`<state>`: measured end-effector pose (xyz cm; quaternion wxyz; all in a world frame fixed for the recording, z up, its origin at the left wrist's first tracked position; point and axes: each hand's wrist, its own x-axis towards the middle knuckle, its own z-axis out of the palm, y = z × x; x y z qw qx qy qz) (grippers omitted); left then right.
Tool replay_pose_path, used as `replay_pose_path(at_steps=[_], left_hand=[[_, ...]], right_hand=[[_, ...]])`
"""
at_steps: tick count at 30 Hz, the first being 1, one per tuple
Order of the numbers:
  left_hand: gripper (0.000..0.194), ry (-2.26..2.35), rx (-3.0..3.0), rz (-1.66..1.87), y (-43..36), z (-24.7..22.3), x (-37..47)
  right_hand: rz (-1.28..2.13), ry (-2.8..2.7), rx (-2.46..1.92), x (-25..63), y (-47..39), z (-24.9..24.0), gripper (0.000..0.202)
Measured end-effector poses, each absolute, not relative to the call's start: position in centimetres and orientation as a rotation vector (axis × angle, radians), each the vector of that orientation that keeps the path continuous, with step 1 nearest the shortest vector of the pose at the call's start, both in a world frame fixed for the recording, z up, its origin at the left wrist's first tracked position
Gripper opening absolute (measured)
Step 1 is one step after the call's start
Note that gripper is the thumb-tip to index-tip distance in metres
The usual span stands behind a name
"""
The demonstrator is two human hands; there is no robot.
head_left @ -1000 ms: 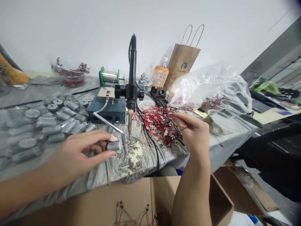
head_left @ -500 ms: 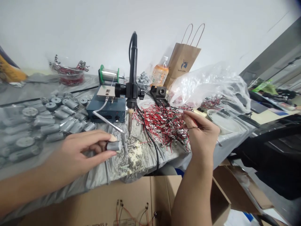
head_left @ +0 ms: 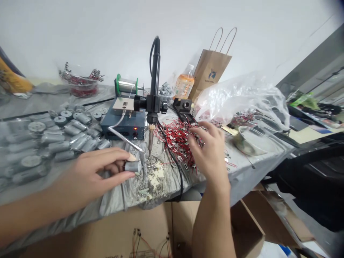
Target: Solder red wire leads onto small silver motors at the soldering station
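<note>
My left hand (head_left: 103, 168) is closed on a small grey cylindrical motor (head_left: 132, 166), thumb on one side and fingertips on the other. Just to the right of the motor, the tip of an upright soldering iron (head_left: 151, 141) points down in its stand. A bent metal solder feed tube (head_left: 126, 138) ends close to that tip. Over the pile of red wires with small metal parts (head_left: 176, 138) hovers my right hand (head_left: 211, 150), fingers apart and curved. Nothing shows between them, though part of the pile is hidden behind the hand.
Many grey motors (head_left: 56, 138) lie at left. A blue soldering station (head_left: 122, 125), green solder spool (head_left: 127, 85) and tub of wired parts (head_left: 82, 86) stand behind. An orange bottle (head_left: 184, 84), paper bag (head_left: 212, 71) and plastic bag (head_left: 242, 96) are farther right. Cardboard boxes (head_left: 248, 222) lie below.
My right hand has moved left over the wire pile, its fingers now spread instead of pinched. The station's red light has come on. My left hand keeps the motor almost in place.
</note>
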<state>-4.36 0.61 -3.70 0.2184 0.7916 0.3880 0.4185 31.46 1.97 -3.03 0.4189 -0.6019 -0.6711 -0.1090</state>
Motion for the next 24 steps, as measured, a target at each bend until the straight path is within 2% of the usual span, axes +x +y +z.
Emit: replay_pose_path(at_steps=[3, 6, 12, 18, 24], left_hand=[[0.012, 1.093, 2.089, 1.153, 0.9, -3.7, -4.0], [0.018, 1.101, 1.930, 1.138, 0.9, -3.4, -3.5], [0.016, 1.156, 1.821, 1.159, 0.1, -2.1, -2.3], [0.022, 1.221, 1.697, 1.162, -0.4, -2.0, -1.6], [0.027, 1.199, 1.558, 1.118, -0.4, -1.8, -1.2]], right_hand=[[-0.167, -1.693, -1.660, 29.6, 3.8, -5.0, 0.014], [-0.131, -1.654, -1.660, 29.4, 4.5, -5.6, 0.013], [-0.040, -1.590, -1.399, 30.2, 4.2, -3.7, 0.013], [0.141, -1.389, -1.176, 29.3, 2.6, -1.8, 0.014], [0.183, -1.630, -1.131, 28.6, 1.8, -1.3, 0.016]])
